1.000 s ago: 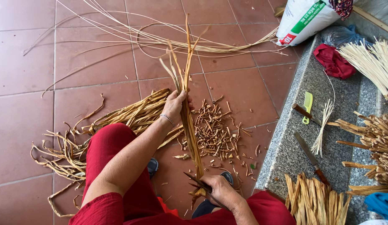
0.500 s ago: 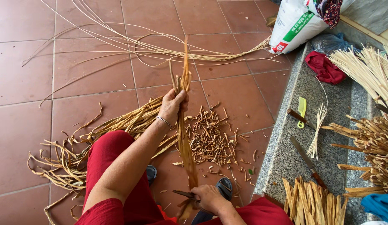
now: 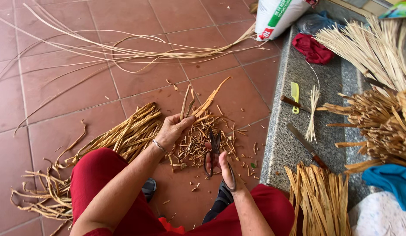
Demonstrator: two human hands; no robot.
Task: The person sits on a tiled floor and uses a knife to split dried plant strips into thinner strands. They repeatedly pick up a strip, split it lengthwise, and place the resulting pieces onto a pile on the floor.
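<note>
A seated person in red trousers works dried plant strips over a tiled floor. The right hand (image 3: 225, 168) is closed through the loops of dark scissors (image 3: 214, 150), whose blades point away from the body and stand slightly parted. Just left of the scissors, the left hand (image 3: 172, 130) pinches a few short strips (image 3: 196, 101) between thumb and fingers; they fan upward and away from the grip, one bending off to the right. Under and between both hands lies a heap of trimmings (image 3: 196, 146) on the floor. Left of the left hand, a pile of strips (image 3: 120, 135) trails back beside the knee. Right of the scissors runs a grey stone ledge (image 3: 286, 148) bearing a knife (image 3: 305, 146), a yellow comb (image 3: 294, 97) and more bundles. Beyond the hands, long thin canes (image 3: 124, 52) curve across the tiles toward a white sack (image 3: 279, 15).
</note>
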